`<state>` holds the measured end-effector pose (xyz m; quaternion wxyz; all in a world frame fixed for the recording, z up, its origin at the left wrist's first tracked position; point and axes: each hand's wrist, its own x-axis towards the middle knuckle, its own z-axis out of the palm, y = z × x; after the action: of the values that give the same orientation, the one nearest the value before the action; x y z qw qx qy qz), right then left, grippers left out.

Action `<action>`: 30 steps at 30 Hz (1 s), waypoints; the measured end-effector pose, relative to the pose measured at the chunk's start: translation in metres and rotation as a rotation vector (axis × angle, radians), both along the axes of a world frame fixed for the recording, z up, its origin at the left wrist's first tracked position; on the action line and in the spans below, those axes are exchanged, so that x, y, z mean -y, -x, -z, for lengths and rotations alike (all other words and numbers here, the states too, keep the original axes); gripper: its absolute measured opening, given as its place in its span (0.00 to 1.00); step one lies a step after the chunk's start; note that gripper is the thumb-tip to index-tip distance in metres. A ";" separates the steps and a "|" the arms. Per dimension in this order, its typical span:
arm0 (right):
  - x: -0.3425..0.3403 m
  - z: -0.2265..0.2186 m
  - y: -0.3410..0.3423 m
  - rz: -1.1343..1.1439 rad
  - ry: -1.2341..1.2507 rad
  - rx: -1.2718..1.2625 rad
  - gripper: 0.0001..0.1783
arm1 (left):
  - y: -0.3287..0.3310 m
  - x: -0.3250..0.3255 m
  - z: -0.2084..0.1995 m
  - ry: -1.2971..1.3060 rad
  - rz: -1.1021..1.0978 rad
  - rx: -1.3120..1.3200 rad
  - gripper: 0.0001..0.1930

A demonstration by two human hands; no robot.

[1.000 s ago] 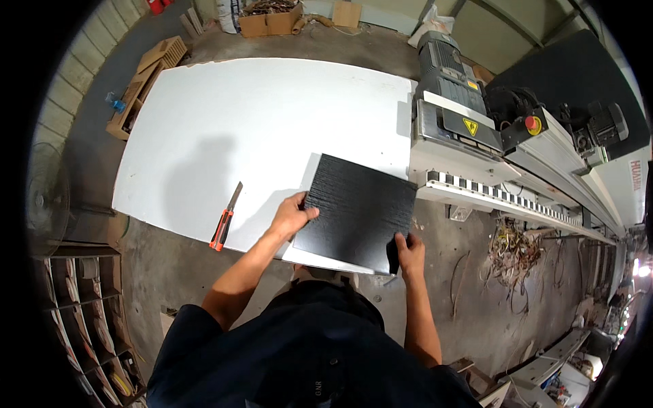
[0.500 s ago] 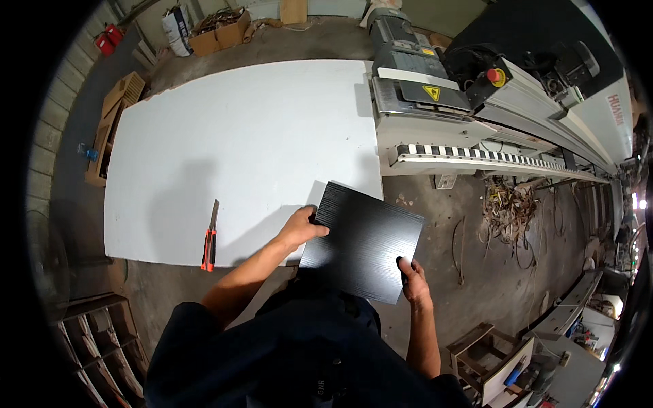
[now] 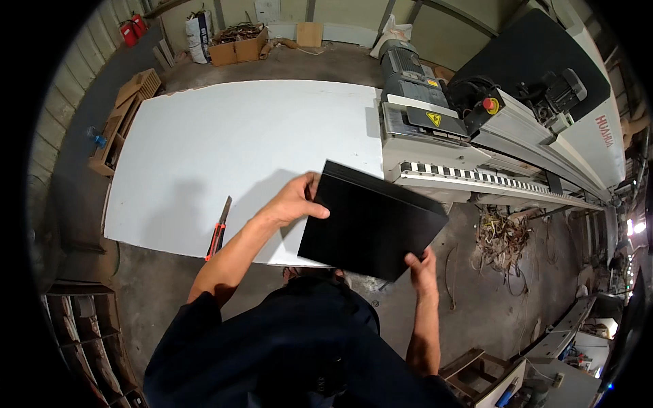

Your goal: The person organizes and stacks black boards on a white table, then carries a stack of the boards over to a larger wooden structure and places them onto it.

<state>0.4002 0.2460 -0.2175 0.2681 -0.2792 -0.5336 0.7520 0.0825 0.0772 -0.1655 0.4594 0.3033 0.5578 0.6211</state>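
Note:
Between my two hands is a black rectangular board (image 3: 371,224), tilted so that its thick far edge shows. My left hand (image 3: 297,200) grips its left side, thumb on the top face and fingers behind. At the lower right corner my right hand (image 3: 423,270) is closed on the board, the thumb over its edge. The board is held above the near right part of a white tabletop (image 3: 258,129). A utility knife (image 3: 218,231) with a red and black handle lies at the table's near edge, blade out, beside my left forearm.
A machine with a grey motor (image 3: 411,71), a red stop button (image 3: 490,105) and a long toothed rail (image 3: 476,180) adjoins the table's right side. Tangled strips (image 3: 502,238) lie on the floor at right. Shelving (image 3: 85,340) stands at lower left, cardboard boxes (image 3: 238,49) at the back.
The board has been raised and tilted, so its thick far edge now shows and its face looks darker. Both hands moved up with it. The whole view has shifted slightly.

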 end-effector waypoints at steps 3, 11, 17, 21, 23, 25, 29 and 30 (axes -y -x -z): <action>-0.024 -0.021 0.029 -0.020 -0.187 0.032 0.28 | 0.011 0.017 -0.039 -0.093 -0.051 -0.203 0.33; -0.026 0.009 0.090 -0.208 -0.288 0.290 0.17 | 0.024 0.062 -0.017 0.154 -0.241 -0.415 0.39; -0.025 0.014 0.092 -0.228 -0.257 0.216 0.16 | 0.027 0.070 -0.002 0.156 -0.206 -0.423 0.42; -0.028 0.009 0.091 -0.240 -0.296 0.295 0.24 | 0.024 0.064 -0.004 0.185 -0.229 -0.481 0.45; -0.021 0.007 0.096 -0.203 -0.336 0.159 0.25 | 0.020 0.067 0.012 0.057 -0.282 -0.450 0.46; -0.008 0.003 0.094 -0.160 -0.390 0.115 0.24 | 0.015 0.070 0.025 -0.060 -0.346 -0.423 0.47; 0.010 0.004 0.091 -0.047 -0.318 -0.004 0.27 | -0.004 0.065 0.035 -0.143 -0.380 -0.358 0.44; 0.012 0.011 0.091 -0.016 -0.333 0.017 0.24 | -0.006 0.064 0.034 -0.158 -0.372 -0.337 0.43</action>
<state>0.3093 0.2336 -0.2284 0.3002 -0.2332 -0.6551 0.6529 0.0890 0.0129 -0.1997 0.2126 0.3297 0.6224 0.6773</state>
